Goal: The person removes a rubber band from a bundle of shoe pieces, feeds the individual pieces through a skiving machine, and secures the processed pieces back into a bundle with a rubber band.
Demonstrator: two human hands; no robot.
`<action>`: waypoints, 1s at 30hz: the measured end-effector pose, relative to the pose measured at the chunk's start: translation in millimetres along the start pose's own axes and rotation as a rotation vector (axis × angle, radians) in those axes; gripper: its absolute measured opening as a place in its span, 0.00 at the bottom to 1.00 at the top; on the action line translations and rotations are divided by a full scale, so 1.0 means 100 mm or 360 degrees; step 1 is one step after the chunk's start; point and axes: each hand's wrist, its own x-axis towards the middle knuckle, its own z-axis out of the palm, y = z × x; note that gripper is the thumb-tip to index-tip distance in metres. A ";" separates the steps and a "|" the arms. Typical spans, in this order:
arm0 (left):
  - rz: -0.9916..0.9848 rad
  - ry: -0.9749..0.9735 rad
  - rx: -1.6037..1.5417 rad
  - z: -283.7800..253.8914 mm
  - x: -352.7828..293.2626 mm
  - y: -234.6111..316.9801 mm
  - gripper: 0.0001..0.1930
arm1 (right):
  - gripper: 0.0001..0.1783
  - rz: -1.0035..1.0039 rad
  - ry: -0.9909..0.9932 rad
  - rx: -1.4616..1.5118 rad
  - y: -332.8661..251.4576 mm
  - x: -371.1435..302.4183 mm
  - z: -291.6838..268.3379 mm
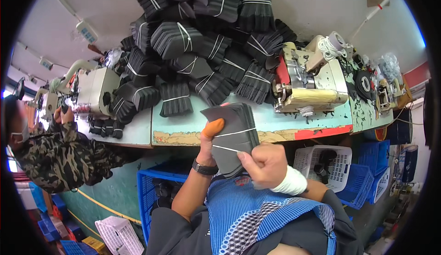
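Observation:
My left hand (209, 137), with an orange cover on its thumb, grips a bundle of dark grey flat pieces (235, 117) held upright above my lap. A white elastic band (234, 133) crosses the front of the bundle in two strands. The lower strand runs to the thumb tip of my right hand (266, 165), which is closed at the bundle's right side. The right fingers are curled and partly hide where they pinch the band. A white wrap (291, 181) covers my right wrist; a dark watch (205, 168) is on the left.
Banded bundles (177, 39) pile high on the light green table (193, 125), whose front edge is worn. A sewing machine (312, 78) stands right of them. Blue (144, 200) and white crates (317, 156) flank me below. At left, a person in camouflage (57, 158) works at another machine.

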 end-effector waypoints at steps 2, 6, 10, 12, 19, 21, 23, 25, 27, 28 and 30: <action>-0.0100 0.0067 -0.0247 0.10 -0.05 0.06 0.19 | 0.29 -0.0202 -0.0010 -0.0045 0.19 -0.11 0.00; -0.0043 0.0186 -0.0208 0.02 -0.09 -0.09 0.19 | 0.26 0.0142 -0.0040 0.0146 0.32 -0.22 -0.04; 0.0056 0.0226 -0.0344 0.05 0.04 -0.20 0.22 | 0.23 0.0071 0.0134 0.0093 0.26 0.02 0.11; -0.0083 0.0004 -0.0449 0.05 0.06 -0.09 0.26 | 0.20 -0.0760 0.0282 -0.0257 0.27 0.02 0.18; 0.0238 0.0371 -0.0144 0.17 -0.06 -0.10 0.20 | 0.22 0.0059 0.0040 0.0332 0.71 -0.31 0.10; 0.0331 0.0352 -0.0118 -0.03 0.06 -0.25 0.18 | 0.24 0.0545 -0.0162 0.0478 0.59 -0.21 0.00; 0.0187 0.0444 -0.0151 -0.08 0.10 -0.25 0.19 | 0.24 0.0261 -0.0043 0.0110 0.51 -0.09 0.11; 0.0057 0.0249 -0.0319 -0.14 0.11 -0.18 0.22 | 0.22 -0.0648 0.0054 -0.0290 0.59 -0.04 0.22; 0.0032 -0.0075 -0.0429 -0.22 0.06 -0.10 0.23 | 0.20 -0.0734 -0.0044 -0.0370 0.54 -0.13 0.23; 0.0119 0.0209 -0.0394 -0.08 0.04 -0.06 0.23 | 0.20 -0.0662 -0.0058 -0.0329 0.62 -0.18 0.23; 0.0202 0.0416 -0.0348 0.01 -0.01 -0.01 0.24 | 0.20 -0.0523 -0.0100 -0.0366 0.81 -0.27 0.21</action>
